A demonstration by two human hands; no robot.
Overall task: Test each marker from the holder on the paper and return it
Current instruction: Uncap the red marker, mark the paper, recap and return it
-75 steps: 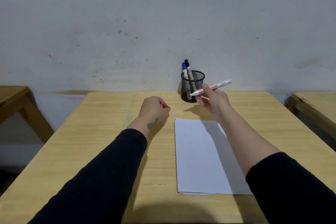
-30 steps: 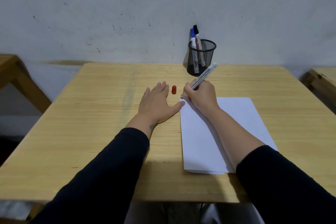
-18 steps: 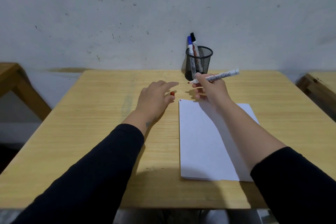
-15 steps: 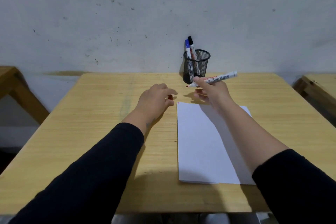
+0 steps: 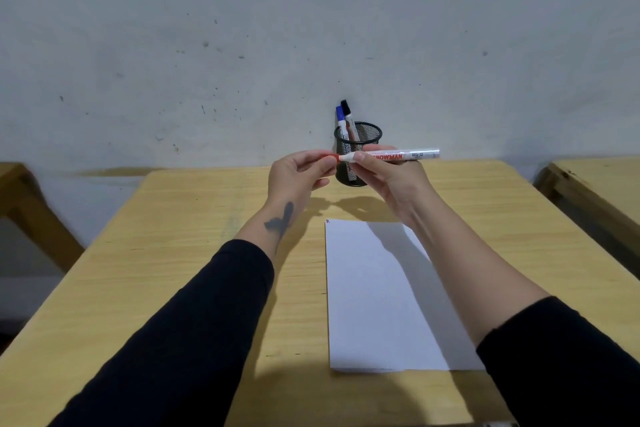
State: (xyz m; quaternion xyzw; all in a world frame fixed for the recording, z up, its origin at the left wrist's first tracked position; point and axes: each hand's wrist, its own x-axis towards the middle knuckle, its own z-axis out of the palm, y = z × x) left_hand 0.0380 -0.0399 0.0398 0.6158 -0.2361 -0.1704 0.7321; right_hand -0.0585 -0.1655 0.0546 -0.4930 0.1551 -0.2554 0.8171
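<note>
My right hand [image 5: 391,180] holds a white red-ink marker [image 5: 401,154] level above the table, tip pointing left. My left hand [image 5: 298,175] pinches the red cap [image 5: 329,157] at the marker's tip end. Behind both hands stands a black mesh holder [image 5: 363,139] with a blue-capped marker [image 5: 341,118] and a black-capped marker [image 5: 346,111] in it. A white sheet of paper [image 5: 374,298] lies on the wooden table [image 5: 194,253] with a small red mark [image 5: 327,221] at its top left corner.
A grey scuffed wall [image 5: 242,45] rises directly behind the holder. Parts of other wooden tables show at the far left [image 5: 20,204] and far right [image 5: 595,184]. My black sleeves cross the near half of the table.
My left hand picked the red cap off the table and brought it up to the marker's tip. My right hand lifted the marker from the paper's corner and turned it level.
</note>
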